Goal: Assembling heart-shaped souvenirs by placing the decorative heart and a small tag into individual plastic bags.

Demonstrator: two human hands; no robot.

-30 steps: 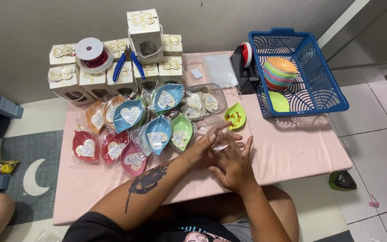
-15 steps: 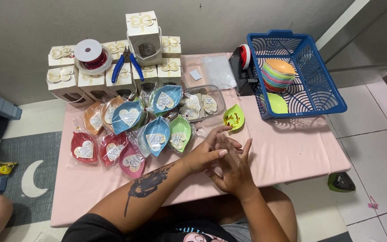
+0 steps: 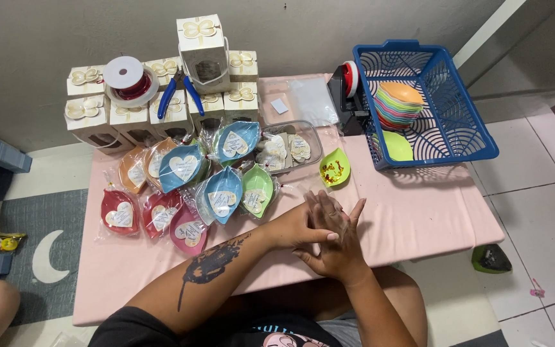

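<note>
Fingers of the left hand (image 3: 303, 225) lie pressed across the right hand (image 3: 336, 252), whose own fan out loosely, holding nothing, over the pink tablecloth (image 3: 419, 212), the small lime-green leaf-shaped plastic dish (image 3: 334, 168) lying unwrapped, within reach, at twelve o'clock.

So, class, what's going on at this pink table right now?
A person sits at the pink table, left hand laid over right hand, holding nothing that can be seen. Wrapped leaf-shaped dishes lie left of the hands, an unwrapped green dish just beyond them. A blue basket holds stacked coloured dishes.
</note>
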